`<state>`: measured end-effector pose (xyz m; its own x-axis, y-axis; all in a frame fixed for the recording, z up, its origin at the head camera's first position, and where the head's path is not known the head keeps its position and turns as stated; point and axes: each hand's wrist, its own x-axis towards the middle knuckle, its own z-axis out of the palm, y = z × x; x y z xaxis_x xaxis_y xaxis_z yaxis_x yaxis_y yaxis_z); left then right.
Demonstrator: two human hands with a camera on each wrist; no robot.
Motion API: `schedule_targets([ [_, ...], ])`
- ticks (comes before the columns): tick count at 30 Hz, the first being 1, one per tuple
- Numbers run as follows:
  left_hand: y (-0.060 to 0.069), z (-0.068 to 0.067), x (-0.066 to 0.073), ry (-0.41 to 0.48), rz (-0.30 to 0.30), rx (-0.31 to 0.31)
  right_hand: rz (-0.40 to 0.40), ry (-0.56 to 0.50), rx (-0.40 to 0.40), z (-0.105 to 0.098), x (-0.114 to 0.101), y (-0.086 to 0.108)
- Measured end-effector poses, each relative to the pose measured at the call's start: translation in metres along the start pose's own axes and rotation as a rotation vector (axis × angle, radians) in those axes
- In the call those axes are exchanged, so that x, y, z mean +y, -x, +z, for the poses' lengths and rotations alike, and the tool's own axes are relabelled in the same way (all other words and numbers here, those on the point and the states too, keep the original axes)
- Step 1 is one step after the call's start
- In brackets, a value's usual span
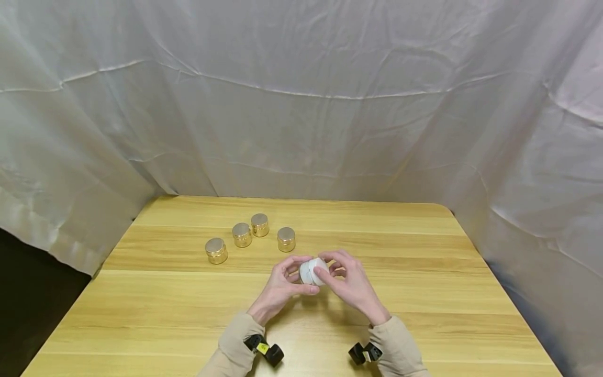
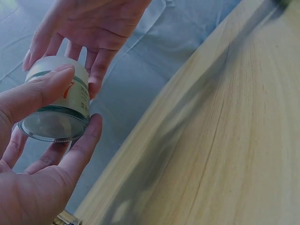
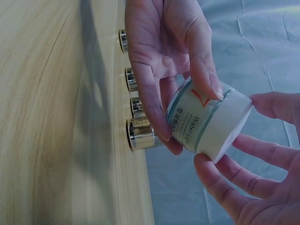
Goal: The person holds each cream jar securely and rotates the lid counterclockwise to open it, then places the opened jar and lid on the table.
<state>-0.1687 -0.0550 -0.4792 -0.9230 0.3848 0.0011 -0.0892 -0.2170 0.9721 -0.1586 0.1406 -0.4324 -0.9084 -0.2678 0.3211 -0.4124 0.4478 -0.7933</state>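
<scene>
The jar (image 1: 308,272) is above the table (image 1: 424,256), between the left hand (image 1: 279,281) on its left and the right hand (image 1: 350,281) on its right; farther back and leftward, 4 pots (image 1: 242,235) stand on the table; the leftmost pot (image 1: 216,251) is frontmost; the 2nd pot sits just left of the 3rd pot (image 1: 259,225), which is rearmost; the rightmost pot (image 1: 286,240) stands apart; the curtain (image 1: 301,131) hangs behind the table and along its sides.

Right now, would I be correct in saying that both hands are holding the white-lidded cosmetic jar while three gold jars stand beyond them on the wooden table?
Not quite: the head view shows four gold jars, not three, beyond the hands on the wooden table. The left hand and right hand are indeed holding the white-lidded cosmetic jar.
</scene>
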Motion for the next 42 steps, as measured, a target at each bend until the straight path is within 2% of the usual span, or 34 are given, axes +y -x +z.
schedule_targets([
  [7, 0.0000, 0.0012, -0.0001, 0.025, -0.009, -0.012, -0.046, -0.049, -0.051, -0.0024, 0.0005, 0.0010],
  [16, -0.0006, 0.0016, -0.0007, 0.017, -0.011, -0.017, 0.012, -0.007, -0.044, -0.0005, 0.0009, -0.0001],
  [22, -0.0013, 0.0012, -0.0026, 0.017, -0.015, -0.024, 0.020, 0.008, -0.041, -0.0002, 0.0009, -0.0004],
  [34, -0.0013, 0.0006, -0.0041, 0.028, -0.008, -0.027, -0.006, -0.017, -0.111, -0.0046, 0.0016, -0.0004],
  [42, -0.0011, 0.0011, -0.0032, 0.021, -0.021, -0.028, 0.018, -0.004, -0.094, -0.0037, 0.0004, -0.0015],
])
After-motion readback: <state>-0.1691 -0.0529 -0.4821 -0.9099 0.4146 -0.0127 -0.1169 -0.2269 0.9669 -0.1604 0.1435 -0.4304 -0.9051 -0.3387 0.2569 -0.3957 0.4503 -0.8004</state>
